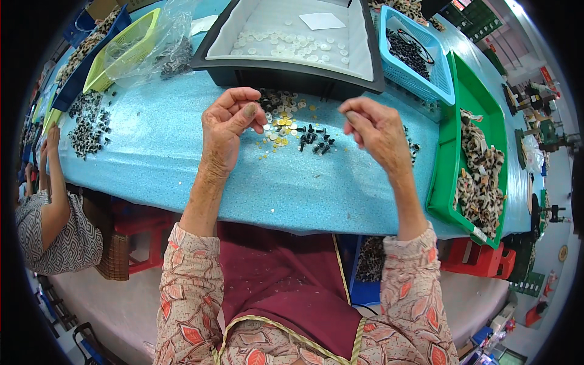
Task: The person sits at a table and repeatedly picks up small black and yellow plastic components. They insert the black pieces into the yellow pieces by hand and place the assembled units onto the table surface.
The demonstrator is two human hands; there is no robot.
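Note:
My left hand point(224, 126) hovers over the blue table with thumb and fingers curled together. White discs lie by its fingertips; whether it grips one I cannot tell. To the right, my right hand point(378, 129) is closed in a pinch, and anything inside it is too small to make out. Between the hands lie white and yellow small discs point(281, 131) and a small heap of black stemmed pegs point(315, 139). More black pieces point(274, 102) are piled behind them, beside my left fingertips.
A black tray point(292, 80) with white lining holds many translucent discs. Right of it stand a light-blue basket point(410, 82) of black pieces and a green tray point(444, 152) with leopard-print plush pieces. Black pegs point(88, 129) and a yellow-green basket point(125, 45) are left. A co-worker's arm point(56, 182) reaches in.

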